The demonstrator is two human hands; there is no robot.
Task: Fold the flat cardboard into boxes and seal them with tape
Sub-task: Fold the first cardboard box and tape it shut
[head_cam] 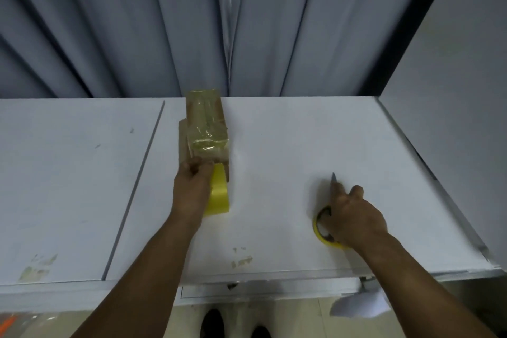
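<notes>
A small brown cardboard box (205,123) wrapped in glossy yellowish tape stands on the white table (274,145), near its far edge. My left hand (192,189) grips the box's near end, with a yellow tape roll (219,195) right under the palm and a strip running from the roll to the box. My right hand (354,217) lies on a pair of yellow-handled scissors (326,222) on the table to the right. The blades point away from me. Its fingers cover the handles, so I cannot tell how tightly they hold them.
Grey curtains (192,22) hang behind the table. A grey partition wall (452,90) borders the right side. A seam (134,189) divides the tabletop on the left. Tape residue marks (241,261) sit near the front edge. Dark shoes (211,322) show on the floor below.
</notes>
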